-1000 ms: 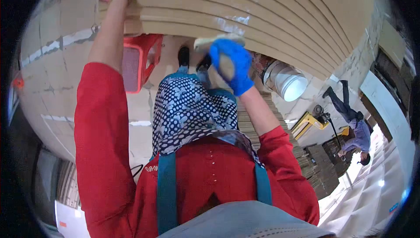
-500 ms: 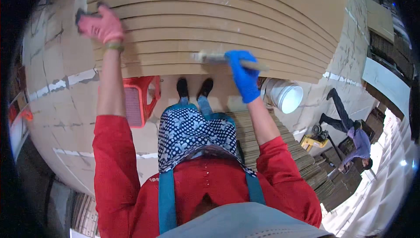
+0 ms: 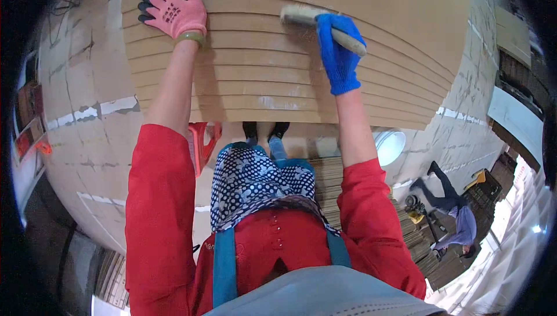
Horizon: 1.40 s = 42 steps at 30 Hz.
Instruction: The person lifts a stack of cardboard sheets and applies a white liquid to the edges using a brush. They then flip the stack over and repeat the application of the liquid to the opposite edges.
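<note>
Blue-gloved, my right hand [image 3: 339, 49] clamps its fingers on a pale-bristled wooden brush [image 3: 299, 14], crosswise, bristles left of them; pink-gloved left hand [image 3: 174, 11] lies fingers splayed on brown cardboard sheets [image 3: 261, 78].

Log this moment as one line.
left hand: flat on fanned cardboard sheets | right hand: grips brush, bristles on top sheet | white bucket: on floor by sheets

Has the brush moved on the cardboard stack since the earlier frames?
Yes. The pale wooden-handled brush in the blue-gloved right hand went from the near edge of the stepped brown cardboard stack to its far sheets, away from the person.
</note>
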Motion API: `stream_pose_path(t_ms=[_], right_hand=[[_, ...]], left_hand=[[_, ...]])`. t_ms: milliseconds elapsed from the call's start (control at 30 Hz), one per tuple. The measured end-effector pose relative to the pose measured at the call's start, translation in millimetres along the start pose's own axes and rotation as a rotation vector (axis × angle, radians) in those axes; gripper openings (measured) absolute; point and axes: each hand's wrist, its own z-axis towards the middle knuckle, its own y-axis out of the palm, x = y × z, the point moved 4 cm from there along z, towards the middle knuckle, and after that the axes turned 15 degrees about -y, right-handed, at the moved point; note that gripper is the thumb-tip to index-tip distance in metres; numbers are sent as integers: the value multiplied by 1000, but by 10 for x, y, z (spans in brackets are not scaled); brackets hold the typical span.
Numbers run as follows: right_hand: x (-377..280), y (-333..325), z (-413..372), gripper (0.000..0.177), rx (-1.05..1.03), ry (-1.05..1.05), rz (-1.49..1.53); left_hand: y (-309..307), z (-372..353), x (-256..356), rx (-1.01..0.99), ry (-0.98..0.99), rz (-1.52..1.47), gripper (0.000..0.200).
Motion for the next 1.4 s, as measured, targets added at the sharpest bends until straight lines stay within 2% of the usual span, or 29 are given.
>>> stream_pose_path(t_ms=[167, 267, 300, 400, 433, 533, 567, 667, 700, 800, 833, 933, 1000, 1067, 1100, 1167, 1233, 1300, 1333, 1367, 1400], right_hand=[[-124, 36, 190, 3, 57, 31, 64], [-56, 213, 265, 1, -11, -130, -82], [-76, 194, 209, 1, -13, -127, -86], [-139, 199, -18, 1, -78, 175, 106], [-133, 224, -12, 1, -78, 175, 108], [-298, 268, 261, 2, 129, -19, 73], [-310, 349, 311, 2, 126, -15, 81], [-320, 615, 464, 5, 25, -252, -167], [-358, 580, 412, 5, 26, -250, -169], [-589, 492, 130, 8, -236, -219, -142], [-588, 500, 137, 8, -235, -220, -142], [-555, 494, 212, 8, -37, -131, -109], [-501, 618, 392, 8, -28, -181, -154], [-509, 697, 468, 8, -12, -283, -253], [-545, 679, 334, 8, -8, -276, -258], [-667, 603, -190, 10, -126, -206, -123], [-819, 429, -873, 8, -360, -10, -2], [-1014, 190, -1393, 2, -474, 245, 227], [-1033, 52, -1513, 2, -451, 263, 196], [-1057, -103, -1586, 0, -335, 224, 171], [-1082, -274, -1667, 2, -218, 183, 142]], left_hand=[[-25, 64, 17, 2, -13, 10, 66], [-10, 55, 42, -12, -15, 13, 66], [-11, 46, 47, -9, -13, 9, 66], [-23, 73, 27, 7, -17, 3, 66], [-29, 77, 35, 20, -11, -14, 66], [-45, 88, 29, 49, -2, -36, 67], [-64, 95, 8, 40, -7, -42, 67], [-37, 118, -34, 17, -8, -55, 68], [-11, 126, -38, 23, -7, -53, 68], [34, 129, -67, 29, -7, -46, 68], [31, 138, -60, 60, 4, -36, 68], [-142, 164, -75, 117, 34, -8, 66], [-640, 279, -100, -548, -74, -570, 61], [-695, 158, -61, -891, -127, -838, 58], [-607, 118, -15, -679, -141, -525, 59], [-474, 6, 101, -236, -144, 79, 61], [-276, -14, 38, -177, -102, 95, 60], [-113, -25, -88, -51, -41, 113, 61], [-73, -62, -137, 42, -17, 122, 60], [-35, -82, -147, 137, 6, 124, 59], [-76, -127, -130, 98, -9, 135, 60]])
